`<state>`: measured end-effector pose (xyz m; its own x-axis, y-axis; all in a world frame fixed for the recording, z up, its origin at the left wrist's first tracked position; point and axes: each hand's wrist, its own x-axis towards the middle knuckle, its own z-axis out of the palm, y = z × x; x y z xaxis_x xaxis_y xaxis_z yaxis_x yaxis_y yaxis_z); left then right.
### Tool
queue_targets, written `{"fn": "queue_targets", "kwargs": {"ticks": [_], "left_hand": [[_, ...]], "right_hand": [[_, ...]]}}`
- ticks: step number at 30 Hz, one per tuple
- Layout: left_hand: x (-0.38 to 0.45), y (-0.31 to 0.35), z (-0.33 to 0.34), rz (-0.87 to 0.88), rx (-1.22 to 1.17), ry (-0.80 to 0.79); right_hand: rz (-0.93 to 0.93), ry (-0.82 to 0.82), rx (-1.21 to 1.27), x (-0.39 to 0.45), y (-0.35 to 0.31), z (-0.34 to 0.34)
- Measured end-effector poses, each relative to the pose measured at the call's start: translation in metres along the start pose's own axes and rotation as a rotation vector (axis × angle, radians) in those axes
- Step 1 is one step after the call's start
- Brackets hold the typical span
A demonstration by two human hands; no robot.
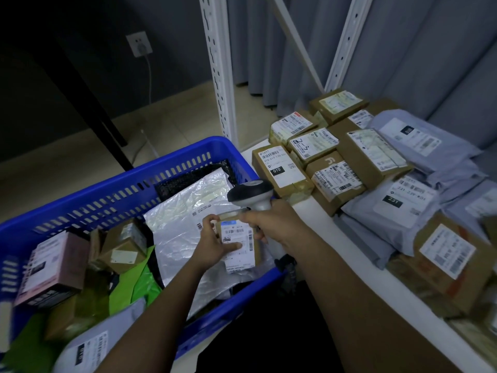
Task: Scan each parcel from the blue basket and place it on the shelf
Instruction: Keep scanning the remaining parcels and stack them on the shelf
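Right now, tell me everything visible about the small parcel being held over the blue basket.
The small parcel is a brown cardboard box, its upward face mostly covered by a white shipping label with barcodes and a blue strip at the top. It is held above the blue basket, over a silvery mailer bag. The left hand grips its left side, thumb on the label; the right hand, holding a scanner, is at its upper right edge.

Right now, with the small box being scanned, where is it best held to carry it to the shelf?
Keep the left hand's grip on the small box's left edge, coming from the basket side. Its label faces up under the scanner, so a side pinch probably leaves the barcode uncovered.
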<state>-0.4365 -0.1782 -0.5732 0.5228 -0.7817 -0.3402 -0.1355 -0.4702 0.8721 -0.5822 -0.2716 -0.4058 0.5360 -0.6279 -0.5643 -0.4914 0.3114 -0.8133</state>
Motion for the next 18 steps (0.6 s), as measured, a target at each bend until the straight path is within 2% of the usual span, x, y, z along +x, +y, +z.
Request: {"fn": "queue_targets", "kwargs": {"ticks": [6,12,14,18], "left_hand": [[-0.002,0.009,0.010,-0.033,0.011,-0.078],[-0.014,0.025,0.018,0.079,0.100,-0.166],[-0.019,0.032,0.016,0.109,0.050,-0.118],[-0.032,0.070,-0.003,0.123,-0.174,0.120]], "right_hand": [[-0.006,-0.001,0.000,-0.002,0.000,-0.004],[-0.025,0.025,0.016,-0.006,-0.002,-0.005],[-0.036,0.032,0.040,-0.009,-0.003,-0.008],[-0.103,0.110,0.112,-0.017,-0.004,-0.017]]}}
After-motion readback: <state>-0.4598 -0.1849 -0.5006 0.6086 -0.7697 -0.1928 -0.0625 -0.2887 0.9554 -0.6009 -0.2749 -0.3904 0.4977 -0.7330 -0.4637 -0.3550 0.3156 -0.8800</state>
